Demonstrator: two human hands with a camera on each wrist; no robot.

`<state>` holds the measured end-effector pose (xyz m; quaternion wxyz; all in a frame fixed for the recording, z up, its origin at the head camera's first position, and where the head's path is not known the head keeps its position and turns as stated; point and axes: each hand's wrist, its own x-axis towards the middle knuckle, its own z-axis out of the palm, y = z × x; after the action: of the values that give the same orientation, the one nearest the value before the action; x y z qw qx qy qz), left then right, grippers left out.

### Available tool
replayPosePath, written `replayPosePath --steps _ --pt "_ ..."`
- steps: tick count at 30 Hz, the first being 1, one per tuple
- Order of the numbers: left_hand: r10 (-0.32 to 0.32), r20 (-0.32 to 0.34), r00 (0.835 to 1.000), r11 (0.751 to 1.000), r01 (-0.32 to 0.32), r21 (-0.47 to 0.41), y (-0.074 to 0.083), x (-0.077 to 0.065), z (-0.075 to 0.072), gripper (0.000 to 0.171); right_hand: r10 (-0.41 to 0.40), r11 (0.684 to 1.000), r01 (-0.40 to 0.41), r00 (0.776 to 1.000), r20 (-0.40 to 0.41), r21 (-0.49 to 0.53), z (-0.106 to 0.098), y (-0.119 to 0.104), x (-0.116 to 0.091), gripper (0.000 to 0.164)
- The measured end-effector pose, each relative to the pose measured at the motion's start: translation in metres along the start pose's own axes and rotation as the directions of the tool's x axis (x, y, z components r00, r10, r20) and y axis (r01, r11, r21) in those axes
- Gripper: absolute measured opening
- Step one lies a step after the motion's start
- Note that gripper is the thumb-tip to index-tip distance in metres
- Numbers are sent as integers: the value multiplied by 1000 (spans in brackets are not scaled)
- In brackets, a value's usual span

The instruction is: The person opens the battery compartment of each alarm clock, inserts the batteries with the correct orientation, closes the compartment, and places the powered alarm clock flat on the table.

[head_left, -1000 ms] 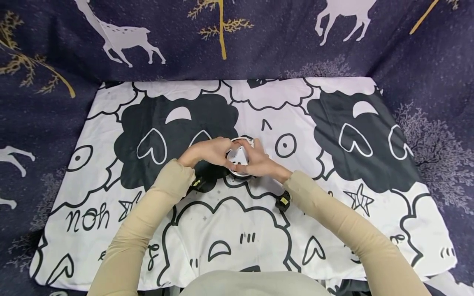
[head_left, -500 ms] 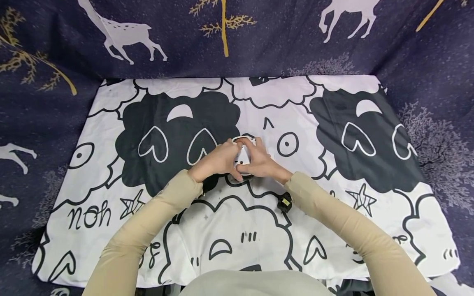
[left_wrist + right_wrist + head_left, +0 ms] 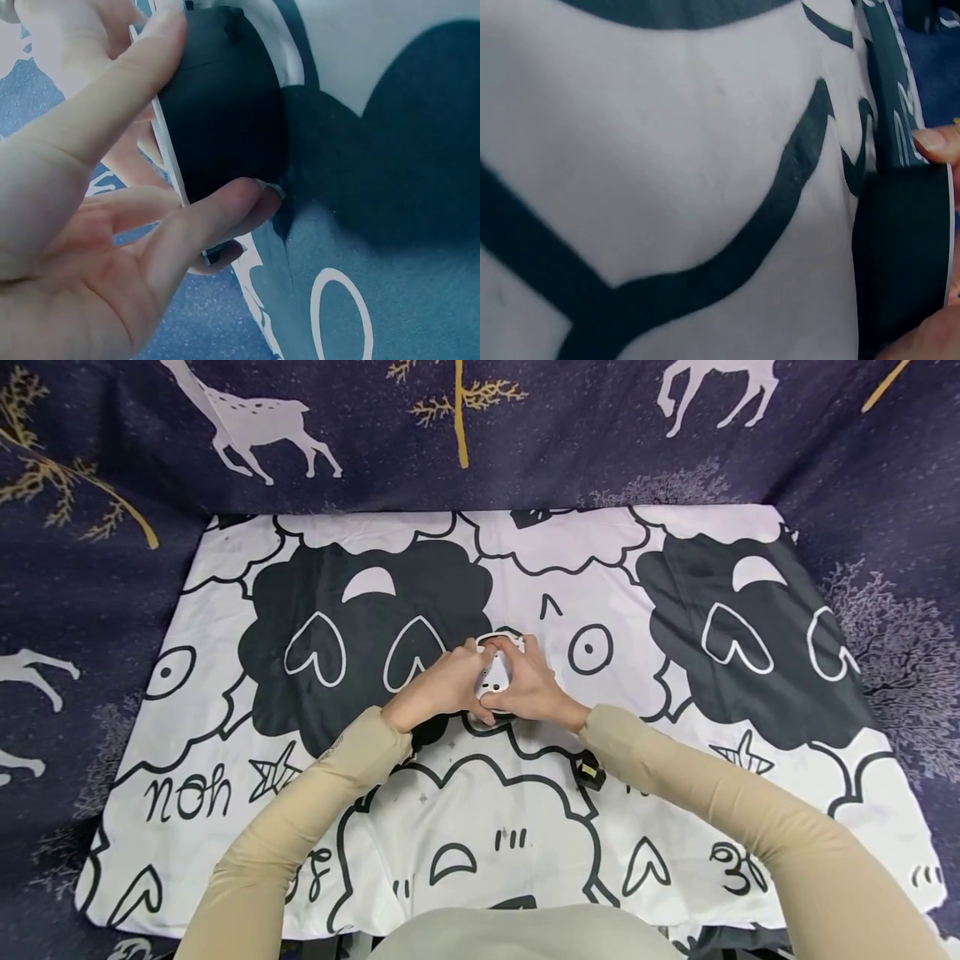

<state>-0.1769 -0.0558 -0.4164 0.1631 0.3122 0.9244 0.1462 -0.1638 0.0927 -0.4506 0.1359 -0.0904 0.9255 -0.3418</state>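
Gripping a round device (image 3: 493, 675), both hands, mid-cloth (image 3: 675, 827)

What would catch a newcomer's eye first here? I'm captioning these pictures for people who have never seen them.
First, the two hands meeting mid-table: the left hand and right hand both hold a small white-faced device with a black back, fingers curled round its edge. Next, the black-and-white cartoon sheep cloth spread beneath, and the dark deer-print fabric hung behind.
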Motion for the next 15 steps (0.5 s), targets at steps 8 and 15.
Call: replayPosePath --steps 8,15 --pt "26 32 999 1000 -26 -12 -1 -3 -3 104 9 1000 -9 1000 -23 -8 3 -3 -4 77" --pt "129 166 978 984 -105 -146 -13 1 -19 99 -18 999 18 1000 1 35 0 1 1 74"
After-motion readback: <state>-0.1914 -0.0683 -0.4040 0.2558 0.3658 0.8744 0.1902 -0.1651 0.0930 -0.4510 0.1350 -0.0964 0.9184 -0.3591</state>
